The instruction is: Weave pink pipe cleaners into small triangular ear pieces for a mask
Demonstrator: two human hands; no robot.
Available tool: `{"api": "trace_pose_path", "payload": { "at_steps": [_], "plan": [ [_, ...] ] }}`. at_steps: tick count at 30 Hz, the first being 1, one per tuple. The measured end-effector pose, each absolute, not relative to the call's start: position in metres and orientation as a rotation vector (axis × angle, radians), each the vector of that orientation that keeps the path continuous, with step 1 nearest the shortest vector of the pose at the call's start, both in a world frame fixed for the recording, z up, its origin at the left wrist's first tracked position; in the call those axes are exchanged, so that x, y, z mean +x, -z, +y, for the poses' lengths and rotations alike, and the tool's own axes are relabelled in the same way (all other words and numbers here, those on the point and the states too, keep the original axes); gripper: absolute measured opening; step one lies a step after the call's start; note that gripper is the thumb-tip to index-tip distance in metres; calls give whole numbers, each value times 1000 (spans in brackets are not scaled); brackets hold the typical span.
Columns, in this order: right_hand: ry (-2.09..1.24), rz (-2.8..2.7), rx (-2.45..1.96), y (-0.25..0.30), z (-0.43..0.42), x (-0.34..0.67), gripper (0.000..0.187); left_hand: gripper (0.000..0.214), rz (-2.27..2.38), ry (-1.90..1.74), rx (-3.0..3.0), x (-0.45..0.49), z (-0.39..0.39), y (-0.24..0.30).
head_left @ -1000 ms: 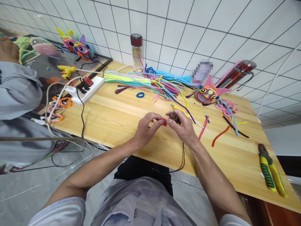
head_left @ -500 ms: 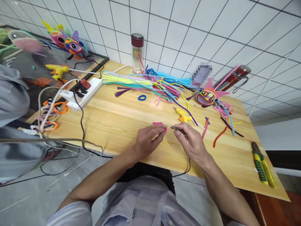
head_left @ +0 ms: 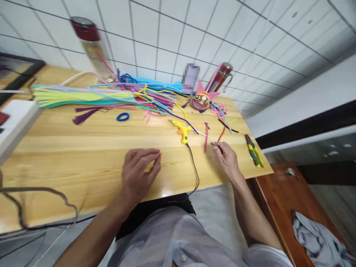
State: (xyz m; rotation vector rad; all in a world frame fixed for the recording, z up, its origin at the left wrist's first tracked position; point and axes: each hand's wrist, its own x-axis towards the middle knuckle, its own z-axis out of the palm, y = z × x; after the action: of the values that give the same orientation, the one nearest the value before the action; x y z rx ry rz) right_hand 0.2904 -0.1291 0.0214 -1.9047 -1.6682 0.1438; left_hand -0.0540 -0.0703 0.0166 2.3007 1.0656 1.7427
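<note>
I sit at a pale wooden counter [head_left: 83,148] pushed against a white tiled wall [head_left: 172,29]. A brown wooden surface [head_left: 278,185] stands to my right with a grey cloth [head_left: 319,233] lying on it.

My left hand [head_left: 137,172] rests on the counter, fingers pinched on a small pink piece [head_left: 160,153] at their tips. My right hand [head_left: 226,160] is well apart from it near the counter's right end, fingers nipping a thin metal tool [head_left: 215,144]; I cannot tell what kind.

Between my hands lies a yellow glue gun [head_left: 180,129], its dark cord [head_left: 194,170] running off the front edge. Green and yellow pliers [head_left: 254,155] lie just beyond my right hand. Along the wall sprawls a bundle of coloured pipe cleaners [head_left: 97,97], with a blue ring [head_left: 122,117] in front of it and a bright craft face [head_left: 200,101] near a red flask [head_left: 221,76].

A smeared patch [head_left: 191,76] beside the flask cannot be read.
</note>
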Motion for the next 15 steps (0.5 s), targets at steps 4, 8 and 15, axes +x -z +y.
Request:
{"api": "trace_pose_path", "payload": {
  "at_steps": [4,8,15],
  "plan": [
    [-84,-1514,-2126,-9,-144,339,51,20,1087,-1576,2489,-55,-65,-12],
    [114,-1255,-2317,-16,-147,396,54,17,1237,-1385,2645,-65,-54,-4],
    [270,-1108,-2915,-9,-163,498,90,26,1572,-675,2712,-83,-46,13]
  ]
}}
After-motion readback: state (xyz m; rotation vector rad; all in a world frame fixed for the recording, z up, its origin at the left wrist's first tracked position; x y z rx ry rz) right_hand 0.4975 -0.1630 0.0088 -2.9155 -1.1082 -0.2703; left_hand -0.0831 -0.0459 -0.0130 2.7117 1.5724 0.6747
